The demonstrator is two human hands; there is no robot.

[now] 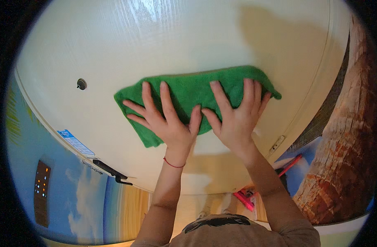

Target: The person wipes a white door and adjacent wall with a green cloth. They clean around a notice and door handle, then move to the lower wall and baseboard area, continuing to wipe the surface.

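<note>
A green cloth (pixel 191 89), apparently microfibre, lies spread flat against a cream-white door (pixel 188 40). My left hand (pixel 168 122) presses on the left half of the cloth, fingers spread wide, with a thin red string around the wrist. On its right half rests my right hand (pixel 239 119), palm down, the thumb and index finger apart and the other fingers closer together. The tips of my two thumbs nearly meet near the cloth's lower middle. The cloth's right corner sticks out past my right fingers, and its lower left corner hangs below my left hand.
On the door sit a round peephole (pixel 81 84), a dark lever handle (pixel 110 169), a blue-and-white sticker (pixel 76 142) and a hinge (pixel 277 144). A lit wall panel (pixel 42 194) is at left. A red dustpan-like tool (pixel 245 200) is low right, beside a tree-trunk mural (pixel 339 148).
</note>
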